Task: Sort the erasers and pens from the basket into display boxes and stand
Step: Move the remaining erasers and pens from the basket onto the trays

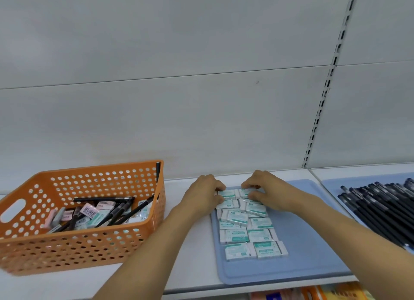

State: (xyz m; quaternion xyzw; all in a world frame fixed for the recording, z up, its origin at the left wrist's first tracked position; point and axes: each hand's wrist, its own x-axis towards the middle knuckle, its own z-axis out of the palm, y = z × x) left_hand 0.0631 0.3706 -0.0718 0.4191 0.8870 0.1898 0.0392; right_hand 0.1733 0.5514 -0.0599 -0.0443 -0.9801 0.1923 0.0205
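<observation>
Head view shows both hands, left hand and right hand, pressing green erasers into rows on the blue tray; next likely means reaching left to the basket.

white shelf, grey back panel, slotted metal upright, colourful packaged goods on the lower shelf, blurred
</observation>
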